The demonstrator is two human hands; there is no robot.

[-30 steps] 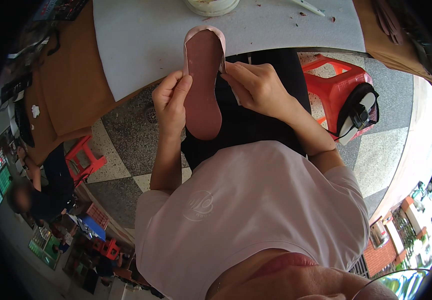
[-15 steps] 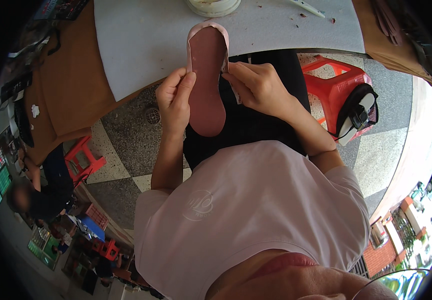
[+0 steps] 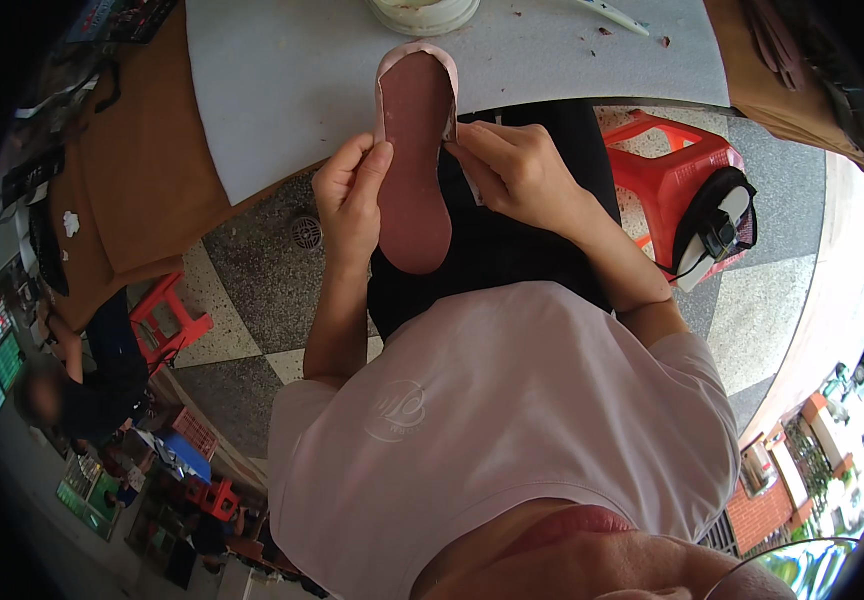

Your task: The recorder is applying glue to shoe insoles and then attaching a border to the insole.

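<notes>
— Where's the shoe sole right now?

— The shoe sole [image 3: 414, 160] is held up over the person's lap, dark reddish face toward the camera, pink edging round its toe. The toe points to twelve o'clock and overlaps the near edge of the grey tabletop [image 3: 282, 90]; the heel hangs at six o'clock over the black trousers [image 3: 512, 250].

— And the hands?

— The left hand [image 3: 350, 205] sits at nine o'clock of the sole, its grip closed on the left edge, fingertips pressed to the rim. The right hand [image 3: 517, 175] is at three o'clock, thumb and fingers pinched narrow on the right edge near the toe. There may be a small pale strip under those fingers, but the view is too poor to say.

— What's around them?

— A white round container [image 3: 424, 14] stands on the tabletop at twelve o'clock, just beyond the toe. A red plastic stool [image 3: 667, 160] stands at three o'clock on the checkered floor [image 3: 262, 290], with a black and white bag [image 3: 717, 225] resting against it. Another red stool [image 3: 167, 320] stands at eight o'clock, near a seated person [image 3: 92, 385].
</notes>
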